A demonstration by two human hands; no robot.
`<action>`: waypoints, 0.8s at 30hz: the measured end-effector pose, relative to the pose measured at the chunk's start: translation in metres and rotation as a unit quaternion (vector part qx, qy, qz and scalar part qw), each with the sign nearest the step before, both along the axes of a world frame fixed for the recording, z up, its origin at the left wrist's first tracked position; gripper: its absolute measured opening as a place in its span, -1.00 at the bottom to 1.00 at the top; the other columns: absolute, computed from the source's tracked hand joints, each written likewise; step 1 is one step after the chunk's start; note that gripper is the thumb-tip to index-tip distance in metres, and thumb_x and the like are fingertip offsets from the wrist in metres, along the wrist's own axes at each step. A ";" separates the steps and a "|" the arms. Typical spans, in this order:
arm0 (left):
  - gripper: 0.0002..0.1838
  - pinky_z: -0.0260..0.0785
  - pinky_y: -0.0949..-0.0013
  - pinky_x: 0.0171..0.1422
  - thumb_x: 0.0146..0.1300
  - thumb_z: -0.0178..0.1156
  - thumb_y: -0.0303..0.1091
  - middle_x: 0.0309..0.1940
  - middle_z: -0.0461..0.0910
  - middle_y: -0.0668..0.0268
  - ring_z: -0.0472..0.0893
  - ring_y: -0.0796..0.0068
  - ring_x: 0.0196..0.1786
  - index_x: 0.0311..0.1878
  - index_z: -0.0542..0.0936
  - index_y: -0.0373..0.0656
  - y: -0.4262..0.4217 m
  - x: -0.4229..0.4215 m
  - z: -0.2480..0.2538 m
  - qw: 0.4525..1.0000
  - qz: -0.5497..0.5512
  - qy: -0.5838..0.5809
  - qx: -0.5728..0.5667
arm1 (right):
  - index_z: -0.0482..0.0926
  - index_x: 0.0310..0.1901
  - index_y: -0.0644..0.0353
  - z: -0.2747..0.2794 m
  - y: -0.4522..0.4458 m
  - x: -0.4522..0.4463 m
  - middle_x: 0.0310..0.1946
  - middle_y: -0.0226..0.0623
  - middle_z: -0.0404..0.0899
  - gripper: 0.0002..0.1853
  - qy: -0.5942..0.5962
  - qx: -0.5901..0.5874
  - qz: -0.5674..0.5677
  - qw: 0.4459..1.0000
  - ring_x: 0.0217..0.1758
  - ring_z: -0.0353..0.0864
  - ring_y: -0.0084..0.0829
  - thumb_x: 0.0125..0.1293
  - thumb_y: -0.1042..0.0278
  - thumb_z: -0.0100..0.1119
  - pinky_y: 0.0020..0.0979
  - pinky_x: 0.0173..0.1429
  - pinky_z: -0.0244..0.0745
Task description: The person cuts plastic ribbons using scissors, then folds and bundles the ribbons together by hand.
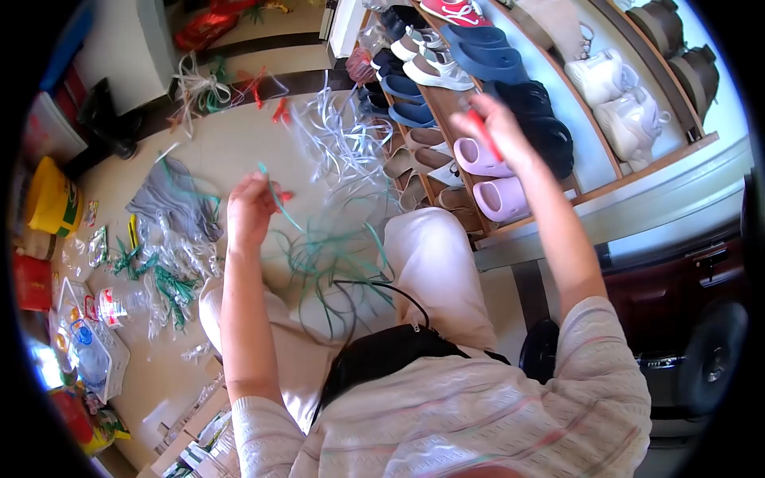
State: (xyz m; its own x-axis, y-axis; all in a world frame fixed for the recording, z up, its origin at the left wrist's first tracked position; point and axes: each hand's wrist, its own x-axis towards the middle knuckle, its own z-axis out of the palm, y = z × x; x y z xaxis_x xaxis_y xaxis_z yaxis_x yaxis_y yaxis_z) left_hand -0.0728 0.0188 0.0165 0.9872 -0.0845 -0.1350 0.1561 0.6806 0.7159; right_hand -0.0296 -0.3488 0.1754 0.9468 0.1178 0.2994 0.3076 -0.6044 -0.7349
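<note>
My left hand point(250, 209) is closed in a pinch on the end of a green plastic strip point(292, 220). That strip runs down to a loose tangle of green strips point(327, 259) over and between my knees. Out to the right, in front of the shoe rack, my right hand point(498, 127) is wrapped round a red-handled tool point(483, 134); motion blurs it, and its exact kind is unclear. A pile of white plastic strips point(347, 139) lies on the floor ahead. Left of my left hand are a grey cloth point(167, 195) and bundles of white and green strips point(171, 283).
A wooden shoe rack point(586, 191) with several shoes stands close on the right, pink clogs point(500, 197) nearest. At left are a yellow bucket point(56, 197), a white basket point(115, 366) with bottles, and a black boot point(111, 119). Cardboard point(187, 434) lies at lower left.
</note>
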 end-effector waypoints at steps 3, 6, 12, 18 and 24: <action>-0.89 0.39 0.48 -0.50 0.30 -0.01 -0.34 -0.47 0.55 0.25 0.56 0.47 -0.50 -0.30 0.44 -0.16 0.002 -0.002 -0.003 1.000 0.000 -0.008 0.019 | 0.45 -0.31 0.26 0.025 -0.055 0.034 -0.61 -0.43 0.45 -0.55 0.087 -0.038 -0.177 0.980 -0.69 0.38 -0.57 0.01 0.04 0.35 -0.48 -0.63 0.30; -0.90 0.39 0.49 -0.50 0.30 -0.01 -0.35 -0.48 0.55 0.26 0.56 0.48 -0.50 -0.30 0.43 -0.15 0.005 -0.002 -0.008 0.999 -0.011 -0.006 0.033 | 0.44 -0.39 0.21 0.061 -0.071 0.042 -0.68 -0.45 0.39 -0.60 0.164 0.029 -0.243 0.956 -0.71 0.33 -0.61 0.03 0.03 0.34 -0.56 -0.69 0.18; -0.90 0.38 0.50 -0.51 0.29 0.01 -0.35 -0.48 0.55 0.28 0.55 0.49 -0.51 -0.31 0.43 -0.15 0.006 -0.007 -0.001 0.999 0.009 0.005 0.048 | 0.49 -0.46 0.21 0.067 -0.099 0.057 -0.71 -0.45 0.37 -0.56 0.159 -0.226 -0.244 0.929 -0.71 0.31 -0.58 -0.03 -0.04 0.37 -0.49 -0.65 0.20; -0.87 0.34 0.47 -0.47 0.22 0.00 -0.41 -0.54 0.51 0.23 0.51 0.45 -0.54 -0.32 0.46 -0.28 0.009 -0.003 -0.009 0.998 0.014 0.004 0.061 | 0.48 -0.09 0.17 0.055 -0.111 0.051 -0.53 -0.26 0.54 -0.45 0.241 -0.390 -0.275 0.845 -0.53 0.55 -0.37 -0.03 -0.06 0.29 -0.31 -0.54 0.50; -0.88 0.37 0.48 -0.41 0.18 0.11 -0.44 -0.50 0.51 0.33 0.51 0.51 -0.51 -0.24 0.50 -0.24 -0.004 -0.007 0.000 0.997 -0.028 -0.038 0.064 | 0.55 -0.16 0.22 0.063 -0.079 0.044 -0.35 -0.20 0.62 -0.71 -0.010 -0.375 -0.195 0.906 -0.26 0.62 -0.36 0.15 0.21 0.18 -0.40 -0.13 0.48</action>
